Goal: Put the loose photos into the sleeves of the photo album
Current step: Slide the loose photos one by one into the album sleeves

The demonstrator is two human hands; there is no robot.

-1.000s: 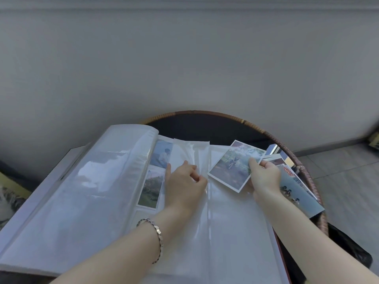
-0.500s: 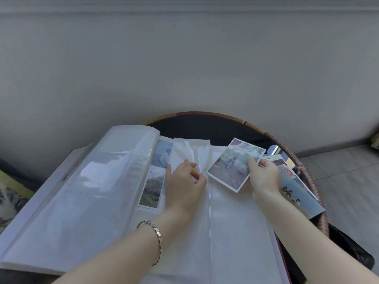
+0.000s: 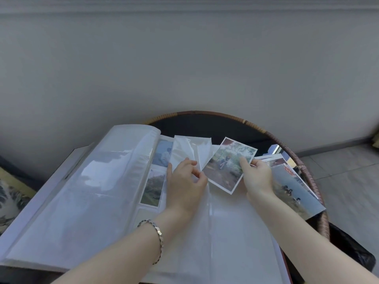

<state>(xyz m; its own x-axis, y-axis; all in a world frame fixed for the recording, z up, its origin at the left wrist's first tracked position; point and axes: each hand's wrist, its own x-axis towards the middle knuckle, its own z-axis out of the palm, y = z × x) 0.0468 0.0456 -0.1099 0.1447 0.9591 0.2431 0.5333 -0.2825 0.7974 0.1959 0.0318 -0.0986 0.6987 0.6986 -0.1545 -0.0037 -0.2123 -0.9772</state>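
One photo point(image 3: 225, 167) in R hand point(image 3: 256, 178), L hand point(image 3: 184, 182) prob pinching sleeve point(image 3: 183, 148) open

Both my forearms point(image 3: 123, 261) are bare. A slim silver link bracelet point(image 3: 157, 239) circles my left wrist point(image 3: 174, 217), its links small and angular.

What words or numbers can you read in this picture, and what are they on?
Nothing here can be read for sure.
Red marks on the top photo of the loose pile: too blurred to read.
Held photo in the right hand: no words show.
Two sleeved photos in the album: no words show.
Sleeve pinched by the left hand: no words show.
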